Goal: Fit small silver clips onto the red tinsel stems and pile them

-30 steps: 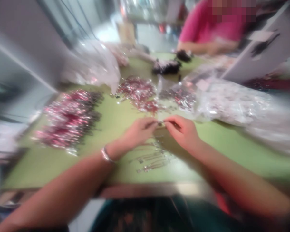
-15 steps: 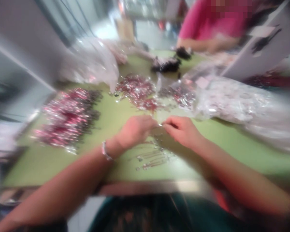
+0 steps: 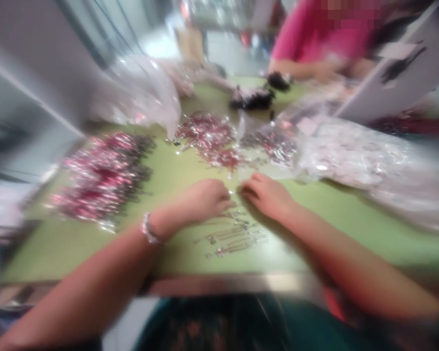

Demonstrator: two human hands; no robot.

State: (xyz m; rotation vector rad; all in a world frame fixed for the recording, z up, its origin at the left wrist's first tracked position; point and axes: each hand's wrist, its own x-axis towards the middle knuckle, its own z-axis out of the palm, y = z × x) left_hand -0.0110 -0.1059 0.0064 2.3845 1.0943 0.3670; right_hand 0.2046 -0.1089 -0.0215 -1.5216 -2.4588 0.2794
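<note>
Head view: left hand [image 3: 210,199] and right hand [image 3: 266,194] curled, apart; blur hides fingertips, cannot tell any pinch. Thin strands [image 3: 234,247] lie near green surface's [image 3: 168,258] front edge; likely risk: left hand brushing, tangling them.

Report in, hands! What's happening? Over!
Left hand, right hand: apart, grips too blurred to tell. Thin strands on green table. Plastic bag beyond right hand.

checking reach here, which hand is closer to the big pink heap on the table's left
Left. The left hand is apart from the pink heap, to its right; the right hand is farther right, beyond the left hand.
</note>
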